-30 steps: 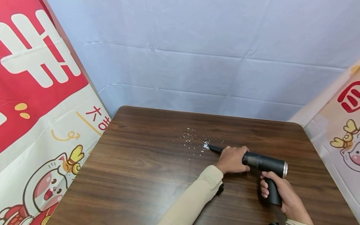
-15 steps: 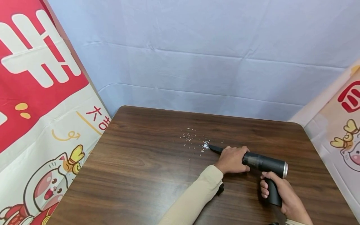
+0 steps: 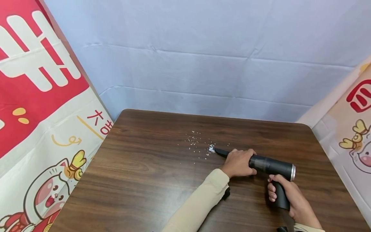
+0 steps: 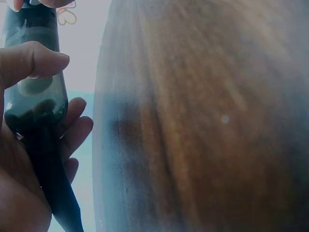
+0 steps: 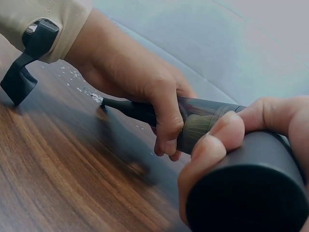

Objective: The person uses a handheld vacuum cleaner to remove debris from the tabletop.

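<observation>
A black handheld vacuum cleaner [image 3: 273, 166] is held over the right half of the brown wooden table. My right hand [image 3: 297, 199] grips its handle, fingers wrapped round it. Around the front of its body curls my left hand [image 3: 239, 162]; in the left wrist view the thumb [image 4: 36, 60] lies across the clear dust cup [image 4: 36, 104]. The narrow black nozzle [image 3: 221, 152] points left, its tip at the edge of a small heap of white bits [image 3: 211, 148]. Through the clear cup in the right wrist view a pleated filter [image 5: 198, 124] shows.
More white bits [image 3: 192, 140] lie scattered to the left of the heap. The wooden table [image 3: 139, 174] ends at a pale cloth backdrop [image 3: 185, 71]. Printed banners hang at the left [image 3: 43, 129] and right [image 3: 359, 138] sides.
The head view has shifted very slightly. Both hands, the vacuum cleaner and the white bits stay in about the same places.
</observation>
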Action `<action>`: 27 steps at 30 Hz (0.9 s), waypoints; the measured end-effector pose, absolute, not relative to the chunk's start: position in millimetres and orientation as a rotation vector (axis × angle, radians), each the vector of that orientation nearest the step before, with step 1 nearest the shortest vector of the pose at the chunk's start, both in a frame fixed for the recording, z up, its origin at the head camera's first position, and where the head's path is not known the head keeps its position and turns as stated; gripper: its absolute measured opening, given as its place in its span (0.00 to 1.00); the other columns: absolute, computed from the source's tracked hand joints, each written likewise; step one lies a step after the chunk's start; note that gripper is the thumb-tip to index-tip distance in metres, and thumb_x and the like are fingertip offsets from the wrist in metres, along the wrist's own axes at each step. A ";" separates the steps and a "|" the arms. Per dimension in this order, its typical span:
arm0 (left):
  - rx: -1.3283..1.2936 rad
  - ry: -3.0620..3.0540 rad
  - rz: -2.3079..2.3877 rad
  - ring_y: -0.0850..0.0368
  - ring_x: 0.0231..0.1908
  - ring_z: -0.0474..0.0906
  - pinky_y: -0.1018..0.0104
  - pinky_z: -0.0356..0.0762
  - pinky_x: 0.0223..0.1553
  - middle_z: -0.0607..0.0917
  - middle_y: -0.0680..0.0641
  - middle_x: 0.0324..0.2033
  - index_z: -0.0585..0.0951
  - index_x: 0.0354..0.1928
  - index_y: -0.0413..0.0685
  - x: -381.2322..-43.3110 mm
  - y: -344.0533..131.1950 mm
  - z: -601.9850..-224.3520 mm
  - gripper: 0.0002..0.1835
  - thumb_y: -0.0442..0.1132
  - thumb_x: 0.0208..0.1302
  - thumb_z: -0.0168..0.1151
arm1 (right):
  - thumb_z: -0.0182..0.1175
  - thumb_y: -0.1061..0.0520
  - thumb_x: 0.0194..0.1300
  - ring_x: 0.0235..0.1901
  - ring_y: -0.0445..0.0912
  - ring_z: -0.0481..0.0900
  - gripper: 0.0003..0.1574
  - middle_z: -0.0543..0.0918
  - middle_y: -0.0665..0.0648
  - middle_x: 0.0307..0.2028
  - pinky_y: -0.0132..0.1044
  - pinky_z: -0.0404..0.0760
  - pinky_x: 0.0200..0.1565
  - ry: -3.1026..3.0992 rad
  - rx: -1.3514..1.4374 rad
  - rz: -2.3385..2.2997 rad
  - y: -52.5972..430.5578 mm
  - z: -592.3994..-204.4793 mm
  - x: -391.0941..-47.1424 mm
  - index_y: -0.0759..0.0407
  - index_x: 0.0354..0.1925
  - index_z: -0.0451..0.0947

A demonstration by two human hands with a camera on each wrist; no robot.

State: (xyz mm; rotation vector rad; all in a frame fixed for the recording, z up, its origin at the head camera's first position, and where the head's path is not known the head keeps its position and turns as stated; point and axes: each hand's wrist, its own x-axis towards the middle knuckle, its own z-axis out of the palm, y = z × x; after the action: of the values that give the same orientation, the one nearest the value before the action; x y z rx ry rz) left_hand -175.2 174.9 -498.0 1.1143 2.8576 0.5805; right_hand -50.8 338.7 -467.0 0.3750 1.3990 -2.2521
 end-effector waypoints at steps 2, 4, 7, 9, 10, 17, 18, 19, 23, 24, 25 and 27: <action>1.112 2.860 0.584 0.73 0.31 0.71 0.75 0.62 0.42 0.78 0.69 0.38 0.68 0.55 0.70 -175.2 174.9 -497.5 0.33 0.63 0.45 0.65 | 0.41 0.54 0.72 0.17 0.43 0.70 0.13 0.70 0.51 0.20 0.37 0.73 0.23 1.387 0.341 -2.259 339.7 -467.0 -50.9 0.59 0.34 0.68; 1.105 2.861 0.593 0.73 0.31 0.71 0.75 0.62 0.43 0.78 0.69 0.39 0.68 0.55 0.69 -175.1 175.0 -497.8 0.33 0.63 0.45 0.65 | 0.41 0.54 0.72 0.17 0.43 0.70 0.13 0.70 0.51 0.20 0.37 0.73 0.23 1.383 0.319 -2.264 340.2 -467.1 -50.5 0.59 0.34 0.68; 1.095 2.865 0.602 0.74 0.31 0.71 0.75 0.62 0.43 0.77 0.69 0.38 0.68 0.55 0.68 -174.7 175.6 -498.8 0.33 0.63 0.45 0.65 | 0.41 0.54 0.72 0.17 0.43 0.70 0.13 0.70 0.51 0.20 0.36 0.73 0.23 1.400 0.300 -2.262 340.5 -467.8 -49.5 0.59 0.35 0.68; 1.093 2.865 0.602 0.74 0.31 0.71 0.76 0.61 0.43 0.77 0.68 0.38 0.68 0.55 0.68 -174.4 176.2 -499.3 0.33 0.63 0.45 0.65 | 0.41 0.54 0.72 0.17 0.43 0.70 0.13 0.70 0.51 0.20 0.36 0.73 0.23 1.406 0.299 -2.262 340.7 -468.2 -48.6 0.59 0.35 0.68; 1.096 2.864 0.602 0.74 0.31 0.71 0.76 0.61 0.43 0.77 0.68 0.38 0.68 0.55 0.68 -174.2 176.3 -499.4 0.33 0.63 0.45 0.65 | 0.41 0.54 0.72 0.17 0.42 0.70 0.13 0.70 0.51 0.20 0.36 0.73 0.23 1.408 0.300 -2.262 340.7 -468.3 -48.2 0.59 0.35 0.68; 1.111 2.850 0.574 0.74 0.32 0.71 0.76 0.61 0.44 0.78 0.69 0.38 0.69 0.54 0.68 -172.9 176.3 -498.6 0.32 0.63 0.45 0.65 | 0.42 0.53 0.71 0.17 0.43 0.70 0.12 0.70 0.51 0.20 0.37 0.73 0.23 1.401 0.320 -2.268 340.2 -468.7 -45.8 0.58 0.34 0.68; 1.112 2.848 0.573 0.74 0.32 0.71 0.76 0.61 0.43 0.78 0.69 0.38 0.69 0.54 0.68 -172.8 176.2 -498.6 0.31 0.63 0.45 0.65 | 0.42 0.53 0.71 0.17 0.43 0.70 0.13 0.70 0.51 0.20 0.37 0.73 0.23 1.400 0.323 -2.269 339.9 -468.5 -45.6 0.58 0.34 0.68; 1.113 2.847 0.572 0.74 0.32 0.71 0.76 0.61 0.43 0.78 0.69 0.38 0.69 0.54 0.68 -172.8 176.0 -498.6 0.31 0.63 0.45 0.65 | 0.42 0.53 0.71 0.17 0.43 0.70 0.12 0.70 0.51 0.20 0.37 0.73 0.23 1.401 0.328 -2.270 339.5 -468.3 -45.4 0.58 0.34 0.68; 1.118 2.844 0.579 0.74 0.32 0.71 0.76 0.61 0.43 0.78 0.69 0.37 0.69 0.53 0.68 -172.4 174.9 -499.1 0.31 0.63 0.45 0.65 | 0.42 0.54 0.71 0.17 0.43 0.70 0.13 0.70 0.51 0.20 0.36 0.73 0.23 1.407 0.337 -2.276 337.8 -467.8 -45.2 0.59 0.34 0.68; 1.118 2.844 0.580 0.74 0.32 0.71 0.76 0.61 0.43 0.78 0.69 0.37 0.69 0.53 0.68 -172.4 174.5 -499.2 0.31 0.63 0.45 0.65 | 0.42 0.54 0.71 0.16 0.43 0.69 0.12 0.70 0.51 0.20 0.36 0.73 0.23 1.412 0.346 -2.277 336.8 -467.8 -45.1 0.59 0.34 0.68; 1.119 2.843 0.582 0.74 0.32 0.71 0.76 0.61 0.43 0.78 0.69 0.37 0.69 0.53 0.68 -172.4 174.0 -499.3 0.31 0.62 0.45 0.65 | 0.42 0.54 0.71 0.16 0.43 0.69 0.12 0.70 0.51 0.20 0.36 0.73 0.22 1.413 0.347 -2.279 336.2 -467.9 -45.1 0.59 0.34 0.68; 1.119 2.843 0.584 0.74 0.33 0.71 0.76 0.61 0.43 0.78 0.69 0.37 0.69 0.53 0.68 -172.5 173.0 -499.5 0.31 0.63 0.45 0.65 | 0.42 0.54 0.71 0.16 0.43 0.69 0.13 0.69 0.51 0.20 0.36 0.73 0.22 1.415 0.347 -2.283 334.9 -468.0 -45.3 0.60 0.35 0.68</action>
State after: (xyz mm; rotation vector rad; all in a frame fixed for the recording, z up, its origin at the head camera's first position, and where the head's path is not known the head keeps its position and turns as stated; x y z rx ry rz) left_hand -172.5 173.0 -499.5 1.1194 2.8430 0.5837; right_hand -45.3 334.9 -468.0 0.3469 1.4148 -2.2826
